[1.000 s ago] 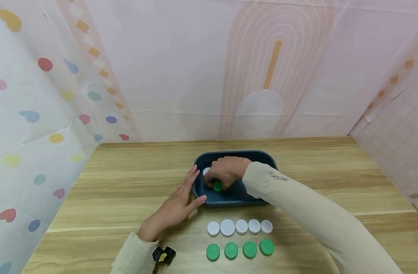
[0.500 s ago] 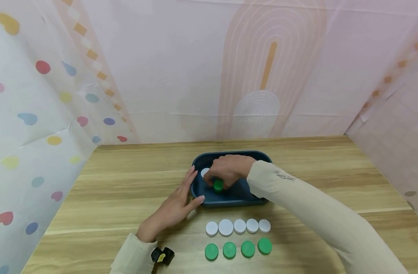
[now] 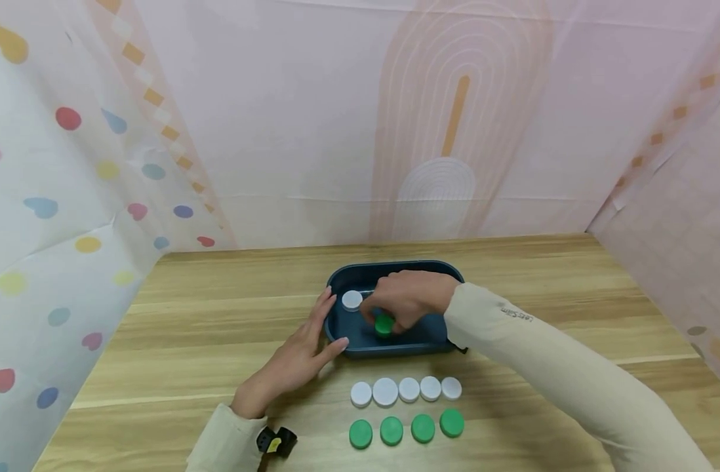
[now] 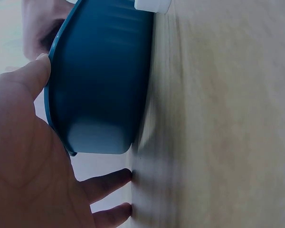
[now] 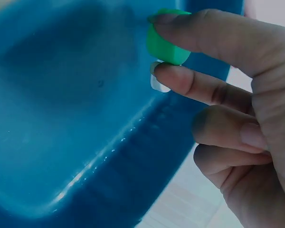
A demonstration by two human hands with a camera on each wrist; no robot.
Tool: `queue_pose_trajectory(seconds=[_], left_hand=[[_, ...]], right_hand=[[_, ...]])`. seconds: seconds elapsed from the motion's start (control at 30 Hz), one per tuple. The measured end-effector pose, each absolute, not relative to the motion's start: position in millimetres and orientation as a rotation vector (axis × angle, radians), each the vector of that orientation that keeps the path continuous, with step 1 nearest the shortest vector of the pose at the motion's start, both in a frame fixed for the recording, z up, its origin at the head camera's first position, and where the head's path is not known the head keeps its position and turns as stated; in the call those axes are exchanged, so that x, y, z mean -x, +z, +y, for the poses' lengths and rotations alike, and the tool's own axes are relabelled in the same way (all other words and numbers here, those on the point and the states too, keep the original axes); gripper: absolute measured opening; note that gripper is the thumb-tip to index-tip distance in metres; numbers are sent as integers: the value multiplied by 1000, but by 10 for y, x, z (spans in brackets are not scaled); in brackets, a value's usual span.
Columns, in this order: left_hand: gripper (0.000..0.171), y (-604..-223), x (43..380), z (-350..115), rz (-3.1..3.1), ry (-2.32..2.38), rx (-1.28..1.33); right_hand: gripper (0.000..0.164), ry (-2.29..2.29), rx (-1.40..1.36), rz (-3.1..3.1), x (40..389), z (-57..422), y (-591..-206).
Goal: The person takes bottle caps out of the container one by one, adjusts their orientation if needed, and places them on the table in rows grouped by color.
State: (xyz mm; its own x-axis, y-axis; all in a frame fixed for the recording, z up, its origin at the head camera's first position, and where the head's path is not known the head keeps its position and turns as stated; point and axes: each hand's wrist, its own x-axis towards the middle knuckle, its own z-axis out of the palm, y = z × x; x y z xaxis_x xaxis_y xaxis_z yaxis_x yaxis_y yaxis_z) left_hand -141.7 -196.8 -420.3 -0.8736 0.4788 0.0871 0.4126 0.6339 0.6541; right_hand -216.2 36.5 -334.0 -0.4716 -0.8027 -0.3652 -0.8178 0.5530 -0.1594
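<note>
A green bottle cap is pinched between the thumb and index finger of my right hand, inside the dark blue tray. The right wrist view shows the green cap between those fingertips, the other fingers folded back. A white cap lies on the tray floor, left of the right hand. My left hand rests at the tray's left end, fingers spread. In the left wrist view, its thumb touches the tray's rim while two fingers reach down to the table.
In front of the tray lies a row of several white caps. Nearer me is a row of several green caps. The wooden table meets patterned cloth at the back and both sides.
My right hand has moved slightly right within the tray with the green cap, uncovering more of the white cap. The whole head view has shifted a little. My left hand stays at the tray's end.
</note>
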Motion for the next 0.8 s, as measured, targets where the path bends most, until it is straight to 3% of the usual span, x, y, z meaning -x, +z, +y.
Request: queue_pose_trajectory(seconds=[0.8], left_hand=[[75,-4216,1442,-2000,2768,1082,-787]], right_hand=[[29,72,1446,2593,1734,820,-3040]])
